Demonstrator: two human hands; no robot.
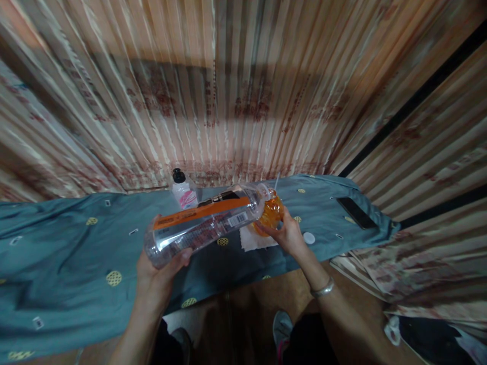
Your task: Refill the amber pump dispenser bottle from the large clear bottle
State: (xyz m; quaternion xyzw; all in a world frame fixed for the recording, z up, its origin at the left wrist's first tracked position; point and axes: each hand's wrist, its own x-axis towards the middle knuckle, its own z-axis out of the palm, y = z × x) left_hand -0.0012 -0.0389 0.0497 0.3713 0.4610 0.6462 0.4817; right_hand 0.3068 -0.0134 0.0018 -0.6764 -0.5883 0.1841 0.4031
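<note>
My left hand [162,271] is wrapped round the base of a large clear plastic bottle [213,228] with an orange and silver label. The bottle is tilted, its mouth toward the right, at the neck of a smaller bottle of orange liquid [271,213]. Around that smaller bottle my right hand [287,233] is closed. Whether the two mouths touch I cannot tell. A white paper tissue [249,241] lies under the small bottle, and a white round cap [309,238] sits just right of my right hand.
A white pump bottle [184,192] with a black top stands behind the large bottle. To the right lies a dark phone [356,213] on the teal patterned cloth [83,253]. Pleated curtains [213,101] hang behind, and dark poles [411,101] slant on the right.
</note>
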